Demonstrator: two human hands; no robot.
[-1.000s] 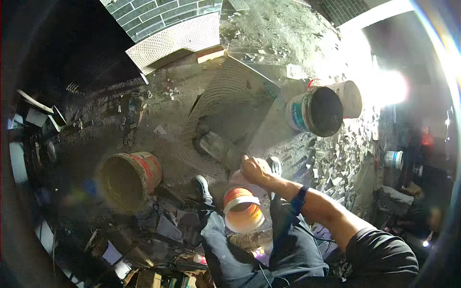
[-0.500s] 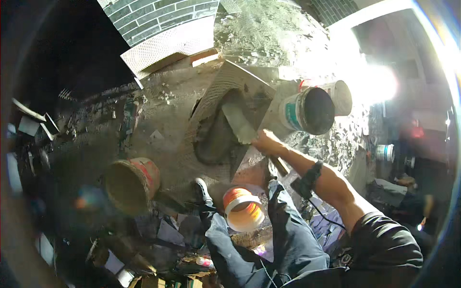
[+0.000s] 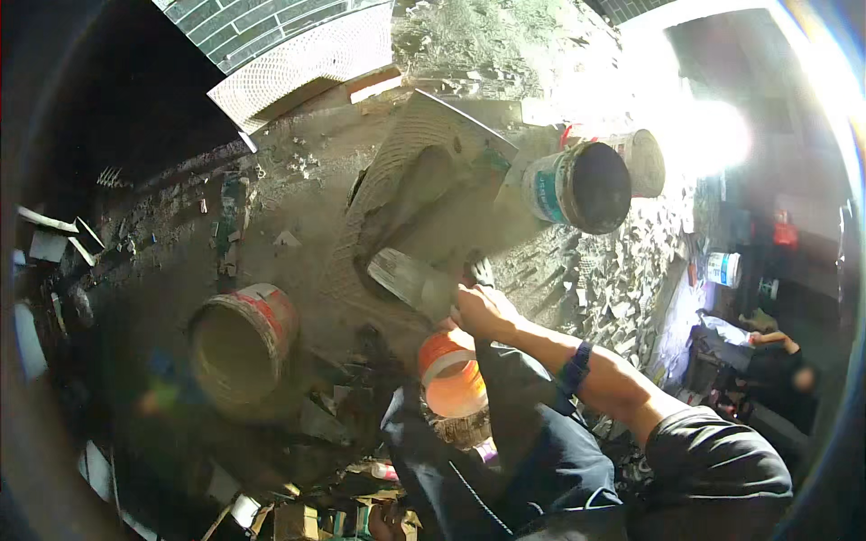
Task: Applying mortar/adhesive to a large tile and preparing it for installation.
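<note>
My right hand [image 3: 483,313] is closed round a flat trowel, whose grip is mostly hidden by the fingers. The trowel's pale rectangular blade [image 3: 410,278] points left over the near part of a large tile [image 3: 465,122]. Grey mortar [image 3: 419,185] coats this tile, ridged along the left side and smeared smoother in the middle. Just below my right hand, between my legs, stands an orange bucket [image 3: 451,347] with a pale rim. A dark brown shape at the lower edge may be part of my left hand [image 3: 388,523]; its fingers cannot be made out.
Two buckets, one with a dark mouth [image 3: 600,187], stand right of the tile. A mortar-stained bucket [image 3: 242,347] is at left. Grey brick-patterned panels [image 3: 262,32] lie at the top left. Rubble [image 3: 622,298] litters the right; a person [image 3: 767,361] is beyond. A lamp glares.
My right hand has drawn the trowel toward me, from the tile's middle to its near part, and the blade has turned leftward. My legs are bent closer, and the view has shifted slightly.
</note>
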